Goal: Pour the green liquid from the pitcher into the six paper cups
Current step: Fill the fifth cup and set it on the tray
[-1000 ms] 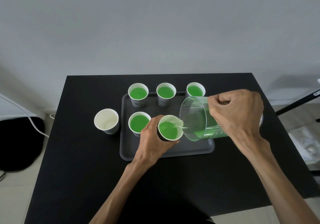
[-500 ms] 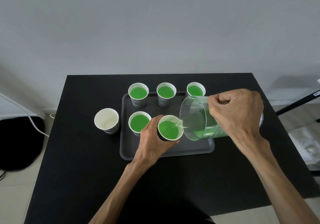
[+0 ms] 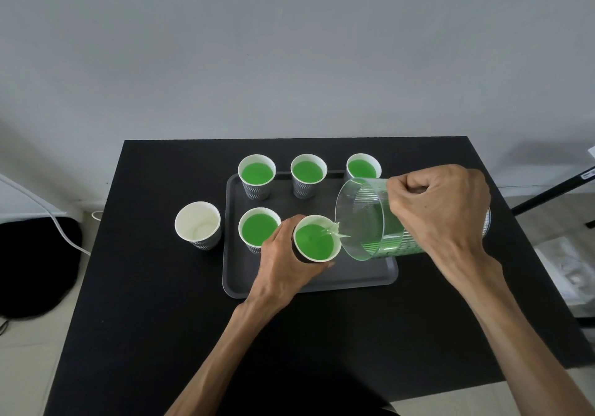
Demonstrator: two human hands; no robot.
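Nothing moved | right hand [image 3: 441, 209] tilts pitcher [image 3: 367, 222] | left hand [image 3: 283, 254] grips cup [image 3: 317, 238]

The pitcher [image 3: 363, 219] is clear, glossy plastic with a green tint and fine ribbed lines moulded into its wall. The paper cups are matt paper: the empty paper cup [image 3: 197, 225] shows a smooth off-white inside and a dark zigzag print outside. The green liquid [image 3: 314, 242] has a smooth, opaque surface with little shine. The tray [image 3: 309, 278] looks like dark grey plastic with a soft satin sheen. The tabletop [image 3: 154, 286] is matt black.
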